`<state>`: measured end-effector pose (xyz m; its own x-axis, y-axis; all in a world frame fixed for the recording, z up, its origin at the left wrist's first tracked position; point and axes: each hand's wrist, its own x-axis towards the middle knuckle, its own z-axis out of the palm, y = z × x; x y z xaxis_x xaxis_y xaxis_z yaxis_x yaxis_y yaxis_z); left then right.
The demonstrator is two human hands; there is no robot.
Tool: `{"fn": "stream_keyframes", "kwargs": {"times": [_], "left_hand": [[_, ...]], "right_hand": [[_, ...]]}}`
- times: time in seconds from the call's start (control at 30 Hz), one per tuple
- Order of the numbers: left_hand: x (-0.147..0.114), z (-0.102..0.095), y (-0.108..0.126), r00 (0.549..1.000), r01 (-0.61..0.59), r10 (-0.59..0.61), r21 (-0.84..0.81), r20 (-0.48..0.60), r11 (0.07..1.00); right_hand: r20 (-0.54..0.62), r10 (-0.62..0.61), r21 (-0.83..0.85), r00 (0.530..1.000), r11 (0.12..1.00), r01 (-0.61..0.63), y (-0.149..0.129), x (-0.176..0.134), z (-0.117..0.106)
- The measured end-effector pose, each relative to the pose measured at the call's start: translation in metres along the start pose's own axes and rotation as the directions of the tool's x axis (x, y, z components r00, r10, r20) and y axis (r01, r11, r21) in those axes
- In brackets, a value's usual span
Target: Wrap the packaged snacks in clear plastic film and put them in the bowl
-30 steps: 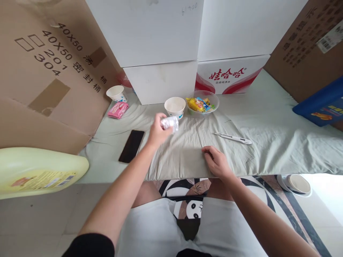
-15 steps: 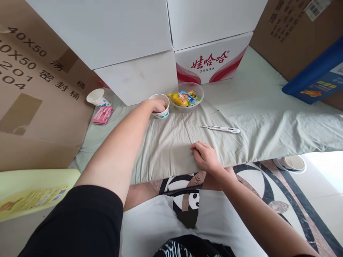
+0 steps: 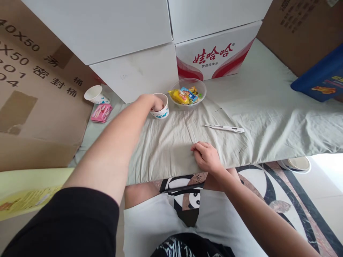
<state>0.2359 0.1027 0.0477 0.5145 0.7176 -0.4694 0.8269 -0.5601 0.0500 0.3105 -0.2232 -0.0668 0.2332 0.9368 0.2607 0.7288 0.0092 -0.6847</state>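
The person's left hand (image 3: 157, 103) reaches down into a white paper cup with blue-green printing (image 3: 161, 114), which stands toward the back edge of the counter (image 3: 166, 153), a surface under a pale green, wrinkled cloth. Its fingertips are hidden below the rim, so I cannot tell whether that grip is spread or pinching something. The right hand (image 3: 206, 156) rests near the front edge, its fingers folded loosely together, with nothing visible in them.

Just right of the cup sits a clear, round plastic bowl (image 3: 203, 95) with a yellow wrapped snack (image 3: 179, 96) and smaller packets in it; whether cup and bowl touch is unclear. A second printed paper cup (image 3: 101, 98) and a pink, soft-looking packet (image 3: 102, 112) lie toward the left edge.

The light cup could tip or drag if the wrist catches its rim, more so on this creased cloth, and a sideways knock might push it into the bowl. The slim white utility knife (image 3: 225, 128) lies beyond the right hand; a careless sweep could brush its narrow end, and I cannot tell whether its blade is out.
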Motion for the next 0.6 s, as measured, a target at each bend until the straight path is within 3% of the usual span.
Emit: {"fn": "stream_keyframes", "kwargs": {"times": [0.07, 0.13, 0.2, 0.23, 0.33, 0.43, 0.5, 0.6], "left_hand": [[-0.007, -0.012, -0.015, 1.000, 0.018, -0.018, 0.045, 0.002, 0.999], [-0.019, -0.019, -0.040, 0.974, 0.039, -0.032, 0.027, -0.224, 0.999], [-0.035, -0.016, -0.077, 0.898, 0.102, -0.102, -0.023, -0.428, 0.995], [-0.045, -0.011, -0.099, 0.866, 0.151, -0.161, -0.060, -0.474, 0.987], [-0.075, 0.014, -0.162, 0.816, 0.322, -0.356, -0.153, -0.455, 0.934], [-0.099, 0.040, -0.211, 0.757, 0.446, -0.513, -0.254, -0.404, 0.858], [-0.105, 0.053, -0.232, 0.730, 0.491, -0.588, -0.332, -0.347, 0.805], [-0.099, 0.063, -0.249, 0.745, 0.488, -0.604, -0.386, -0.283, 0.783]], "right_hand": [[-0.014, -0.015, -0.011, 1.000, 1.000, 0.015, 0.000, -0.001, 0.000], [-0.026, -0.035, -0.028, 0.999, 0.999, 0.034, 0.000, -0.002, 0.000], [-0.045, -0.063, -0.055, 0.997, 0.997, 0.061, 0.000, -0.004, 0.001], [-0.056, -0.082, -0.073, 0.995, 0.994, 0.078, 0.001, -0.005, 0.001], [-0.081, -0.148, -0.149, 0.986, 0.980, 0.135, 0.001, -0.007, 0.004], [-0.058, -0.208, -0.236, 0.976, 0.953, 0.189, 0.000, -0.008, 0.007], [-0.039, -0.225, -0.276, 0.974, 0.939, 0.206, -0.002, -0.008, 0.008], [-0.020, -0.229, -0.309, 0.973, 0.927, 0.212, -0.004, -0.008, 0.008]]}}
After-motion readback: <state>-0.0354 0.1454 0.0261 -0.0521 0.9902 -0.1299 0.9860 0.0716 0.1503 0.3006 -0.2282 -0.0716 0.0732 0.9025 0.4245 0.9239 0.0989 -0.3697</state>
